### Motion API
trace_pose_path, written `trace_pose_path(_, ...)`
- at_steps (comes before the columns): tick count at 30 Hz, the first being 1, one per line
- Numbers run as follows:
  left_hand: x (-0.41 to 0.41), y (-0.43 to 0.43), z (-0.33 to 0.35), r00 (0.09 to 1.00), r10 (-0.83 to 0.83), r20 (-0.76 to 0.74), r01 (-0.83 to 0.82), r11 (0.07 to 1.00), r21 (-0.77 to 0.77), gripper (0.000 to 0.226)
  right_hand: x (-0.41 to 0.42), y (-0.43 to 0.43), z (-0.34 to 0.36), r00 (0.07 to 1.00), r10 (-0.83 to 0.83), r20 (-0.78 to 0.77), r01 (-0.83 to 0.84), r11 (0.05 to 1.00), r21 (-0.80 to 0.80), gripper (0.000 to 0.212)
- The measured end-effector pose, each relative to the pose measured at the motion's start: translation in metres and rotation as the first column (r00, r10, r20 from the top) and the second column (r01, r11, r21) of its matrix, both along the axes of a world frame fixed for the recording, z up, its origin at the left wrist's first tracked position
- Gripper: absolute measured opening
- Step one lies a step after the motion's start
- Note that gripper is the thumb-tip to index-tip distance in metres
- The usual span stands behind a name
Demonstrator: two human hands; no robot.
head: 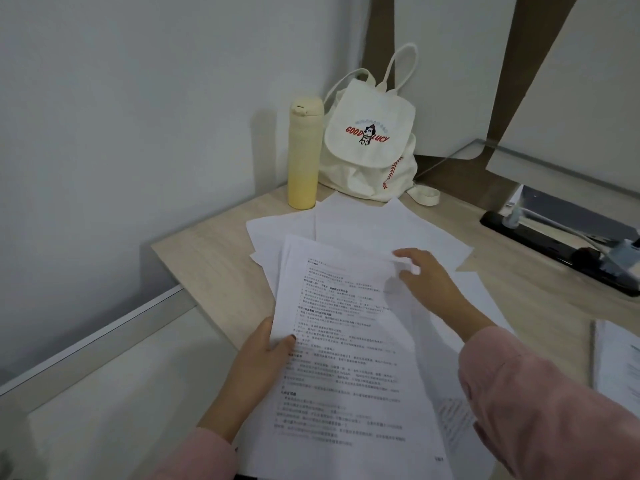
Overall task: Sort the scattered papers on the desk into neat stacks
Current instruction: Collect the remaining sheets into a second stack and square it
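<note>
A bundle of printed sheets (346,358) is lifted over the light wooden desk (214,268). My left hand (266,355) grips its left edge, thumb on top of the text. My right hand (426,275) lies with spread fingers on the bundle's upper right corner. Beneath and beyond the bundle lie several blank white sheets (363,223), fanned out at different angles. Another printed stack (616,362) rests at the desk's right edge, partly cut off by the frame.
A yellow bottle (304,154) stands upright at the back of the desk beside a cream drawstring bag (370,140) in the corner. A black power strip (554,247) with plugs and cables lies at the right. The desk's left edge drops off near the wall.
</note>
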State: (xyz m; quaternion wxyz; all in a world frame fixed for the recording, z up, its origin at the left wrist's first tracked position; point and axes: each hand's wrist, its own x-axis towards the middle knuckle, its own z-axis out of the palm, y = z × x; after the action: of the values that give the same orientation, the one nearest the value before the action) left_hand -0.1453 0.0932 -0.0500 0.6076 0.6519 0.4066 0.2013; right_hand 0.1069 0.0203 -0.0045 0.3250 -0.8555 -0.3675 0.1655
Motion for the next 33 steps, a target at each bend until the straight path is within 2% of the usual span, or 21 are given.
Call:
trace_pose_path(2, 0.001, 0.001, -0.001, 1.0, 0.019, -0.004, -0.019, 1.0, 0.0, 0.025, 0.026, -0.023, -0.006, 0.983, -0.176, -0.053, 0.172, 0.982, -0.077, 0.039)
trace_pose_path(5, 0.003, 0.001, -0.001, 0.999, 0.051, -0.019, -0.051, 0.999, 0.003, 0.023, 0.052, -0.062, -0.009, 0.901, -0.432, -0.034, 0.412, 0.88, -0.236, 0.051)
trace_pose_path(8, 0.005, 0.0, -0.002, 0.995, 0.097, -0.038, -0.097, 0.995, 0.013, 0.018, 0.058, -0.091, -0.008, 0.841, -0.541, -0.034, 0.505, 0.805, -0.31, 0.059)
trace_pose_path(10, 0.006, -0.002, -0.002, 0.991, 0.126, -0.038, -0.126, 0.992, 0.006, 0.017, 0.058, -0.102, -0.008, 0.833, -0.55, -0.057, 0.507, 0.801, -0.317, 0.062)
trace_pose_path(12, 0.007, -0.003, -0.002, 0.99, 0.139, -0.038, -0.139, 0.99, 0.007, 0.018, 0.055, -0.109, -0.008, 0.823, -0.548, -0.15, 0.494, 0.821, -0.286, 0.061)
trace_pose_path(13, 0.008, -0.003, -0.001, 0.989, 0.144, -0.038, -0.144, 0.99, 0.012, 0.019, 0.052, -0.112, -0.007, 0.822, -0.528, -0.214, 0.47, 0.84, -0.269, 0.054)
trace_pose_path(15, 0.009, -0.004, 0.0, 0.988, 0.152, -0.039, -0.152, 0.988, 0.021, 0.02, 0.047, -0.118, -0.005, 0.839, -0.463, -0.285, 0.408, 0.883, -0.233, 0.017)
trace_pose_path(16, 0.009, -0.005, 0.0, 0.987, 0.156, -0.041, -0.155, 0.988, 0.021, 0.02, 0.041, -0.121, -0.002, 0.847, -0.434, -0.308, 0.382, 0.898, -0.216, 0.007)
trace_pose_path(19, 0.008, -0.008, 0.0, 0.985, 0.164, -0.046, -0.163, 0.986, 0.02, 0.021, 0.029, -0.128, -0.001, 0.858, -0.379, -0.348, 0.334, 0.925, -0.183, 0.01)
trace_pose_path(23, 0.007, -0.012, 0.0, 0.986, 0.156, -0.064, -0.153, 0.987, 0.054, 0.016, 0.016, -0.135, -0.006, 0.895, -0.36, -0.263, 0.337, 0.933, -0.128, 0.007)
trace_pose_path(27, 0.009, -0.012, -0.001, 0.982, 0.173, -0.08, -0.17, 0.984, 0.052, 0.015, 0.007, -0.144, -0.007, 0.926, -0.288, -0.243, 0.269, 0.957, -0.109, 0.011)
trace_pose_path(30, 0.009, -0.013, 0.001, 0.982, 0.177, -0.069, -0.177, 0.984, 0.004, 0.025, 0.01, -0.153, -0.007, 0.911, -0.371, -0.178, 0.37, 0.928, -0.039, 0.02)
trace_pose_path(33, 0.007, -0.015, 0.004, 0.987, 0.158, -0.024, -0.159, 0.986, -0.059, 0.024, 0.011, -0.163, 0.007, 0.879, -0.474, -0.058, 0.477, 0.872, 0.11, 0.023)
